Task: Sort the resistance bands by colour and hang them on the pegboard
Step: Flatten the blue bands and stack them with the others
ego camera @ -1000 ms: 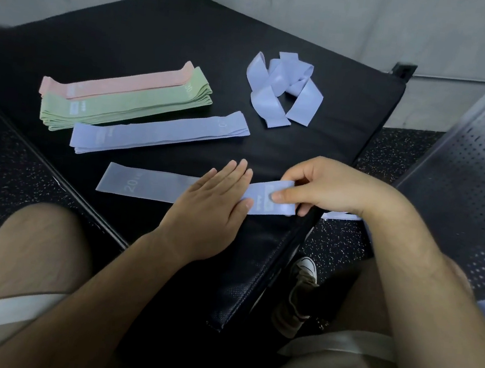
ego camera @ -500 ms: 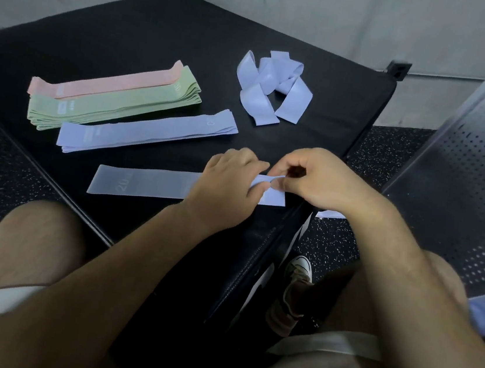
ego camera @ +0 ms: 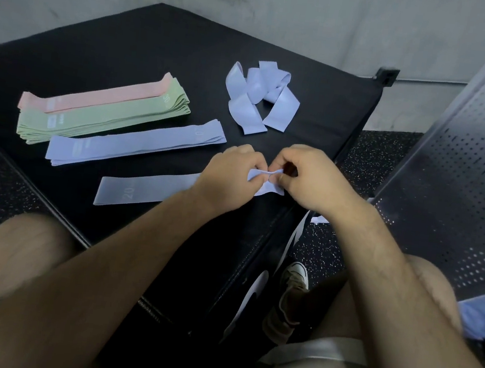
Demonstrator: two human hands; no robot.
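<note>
The black padded counter [ego camera: 128, 56] fills the middle of the room, one corner pointing back at the person seated at it. The grey pegboard [ego camera: 464, 180] stands off to the right of the fingers, well apart from them, with nothing on it in the part I can see.

Both bare forearms reach forward over the near corner and converge, wrists roughly level, the backs of the hands turned up.

Far out to the left of the fingers lies the green stack [ego camera: 102, 119], flat and squared, with the pink band [ego camera: 93, 98] along its far edge, touching it. The lilac stack [ego camera: 136, 143] lies just nearer, beside the green one. Beyond the fingers, a little to the right, sits a loose heap [ego camera: 261, 97] of lilac bands, looped and twisted over one another.

The band [ego camera: 149, 189] being handled is lilac too. It lies flat on the counter, running out left from under the left hand [ego camera: 230, 170], a "20" printed near its far end. Its near end is lifted off the surface and bunched to a narrow waist between the two hands.

The left fingers [ego camera: 256, 162] are curled in and clamped on that end. The right hand [ego camera: 312, 180] meets it knuckle to knuckle, its fingers [ego camera: 290, 159] curled and pinching the same bunched end.

Below the wrists, a shoe [ego camera: 288, 299] rests on the speckled floor.
</note>
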